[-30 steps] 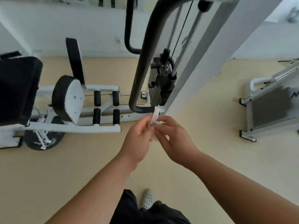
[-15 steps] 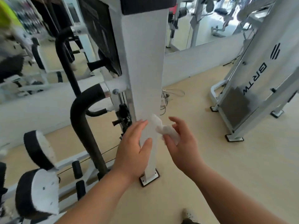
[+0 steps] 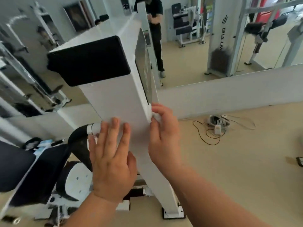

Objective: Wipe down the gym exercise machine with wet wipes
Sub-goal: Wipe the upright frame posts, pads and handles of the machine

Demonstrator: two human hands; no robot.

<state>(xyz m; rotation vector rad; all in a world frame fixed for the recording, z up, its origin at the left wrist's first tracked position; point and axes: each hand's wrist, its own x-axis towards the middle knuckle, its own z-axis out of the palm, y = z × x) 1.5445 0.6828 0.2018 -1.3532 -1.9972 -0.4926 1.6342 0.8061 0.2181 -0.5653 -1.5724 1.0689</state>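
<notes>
The gym machine's white upright column [image 3: 114,99], capped in black at its top, fills the middle of the head view. My left hand [image 3: 111,154] lies flat and open on the column's front face, fingers spread. My right hand [image 3: 164,131] is closed around a crumpled white wet wipe [image 3: 153,114] and presses it against the column's right edge. Only a small part of the wipe shows between my fingers and the metal.
A black curved bar [image 3: 78,136] and black-and-white pads [image 3: 73,181] sit to the left of the column. Its bolted foot [image 3: 173,212] rests on the beige floor. Cables and a power strip [image 3: 216,123] lie on the floor to the right. A wall mirror [image 3: 213,38] behind reflects other machines and a person.
The view has swung up from the floor to the column's top. My left hand let go of the wipe and came flat onto the column; my right hand carried the wipe to the right edge.
</notes>
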